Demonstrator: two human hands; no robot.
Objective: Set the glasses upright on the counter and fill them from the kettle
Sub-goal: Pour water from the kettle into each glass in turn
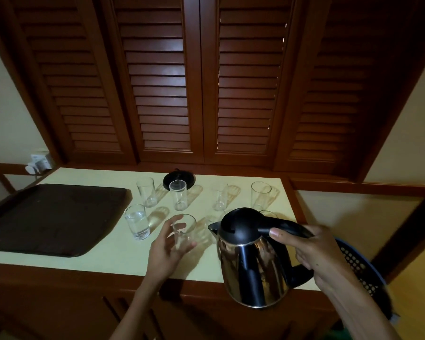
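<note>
Left hand (166, 251): fingers curled round an upright glass (185, 231), mid tabletop (108, 262) near the front edge. Right hand (314, 253): fingers wrapped on the handle of the kettle (250, 261), held over the front-right corner, spout toward that glass. A water-filled glass (137, 225) stands beside the dark tray (52, 217).

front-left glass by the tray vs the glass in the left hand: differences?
Fill: the front-left glass holds water; the held glass looks empty.
Contact: the front-left glass stands free beside the tray; the left hand grips the held glass.
Shared: both are clear and upright.
</note>
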